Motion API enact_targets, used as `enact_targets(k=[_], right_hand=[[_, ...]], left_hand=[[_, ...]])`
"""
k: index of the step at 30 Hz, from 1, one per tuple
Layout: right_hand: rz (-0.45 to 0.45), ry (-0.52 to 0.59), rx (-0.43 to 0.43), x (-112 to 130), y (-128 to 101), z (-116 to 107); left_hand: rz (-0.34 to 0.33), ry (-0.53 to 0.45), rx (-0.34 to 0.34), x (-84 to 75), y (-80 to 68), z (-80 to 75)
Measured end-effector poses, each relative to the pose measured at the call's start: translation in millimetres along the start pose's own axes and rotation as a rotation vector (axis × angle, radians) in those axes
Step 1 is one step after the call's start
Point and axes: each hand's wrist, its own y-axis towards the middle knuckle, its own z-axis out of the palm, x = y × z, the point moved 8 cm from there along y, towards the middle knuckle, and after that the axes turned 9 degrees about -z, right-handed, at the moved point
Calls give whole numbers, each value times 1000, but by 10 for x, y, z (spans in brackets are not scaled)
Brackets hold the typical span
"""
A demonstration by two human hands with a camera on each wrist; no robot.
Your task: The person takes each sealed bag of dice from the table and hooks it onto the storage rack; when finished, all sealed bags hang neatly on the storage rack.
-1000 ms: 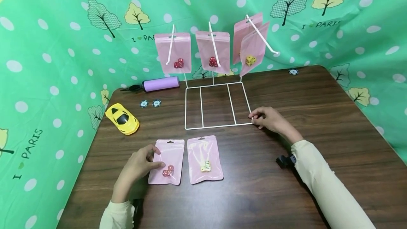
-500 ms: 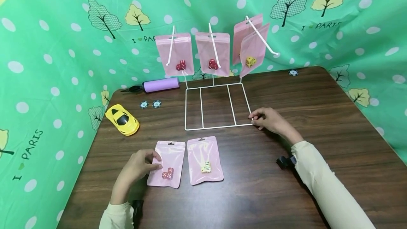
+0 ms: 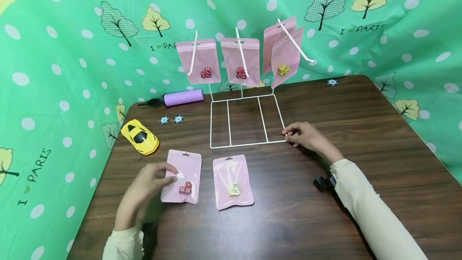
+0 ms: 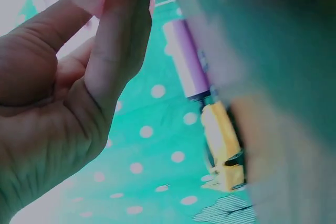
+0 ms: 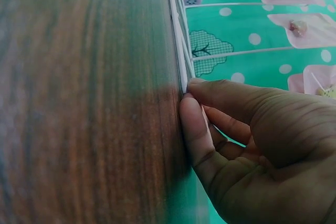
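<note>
At lower left of the head view, the left hand [image 3: 146, 185] pinches the left edge of a pink pouch [image 3: 182, 176] between thumb and fingers. The pouch is flat, glossy and translucent, with a small hang hole at its top and red dice [image 3: 185, 188] showing near its bottom; it lies tilted on the brown table [image 3: 361, 139]. Just right of it lies a second pink pouch [image 3: 232, 180] holding pale dice. At centre right, the right hand [image 3: 306, 135], fingers curled together, pinches the near right corner of the white wire rack [image 3: 245, 121].
</note>
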Motion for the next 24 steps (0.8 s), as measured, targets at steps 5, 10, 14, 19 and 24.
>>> enact_targets(k=[5,10,14,19,24], right_hand=[[9,-12,-3,-9,-5,-16],[30,-26,5,-37,-22,8],[21,-29,4,-37,-17,18],[14,-29,-9,-18,-18,3],[0,-26,-17,19,-24,-16]], left_hand=[[61,48,-134,-179,20,-263],[100,55,-253,-369,45,-394],[199,11,-339,-594,31,-500],[360,-89,-410,-938,-55,-667],[489,-205,-412,-1247,-162,-776]])
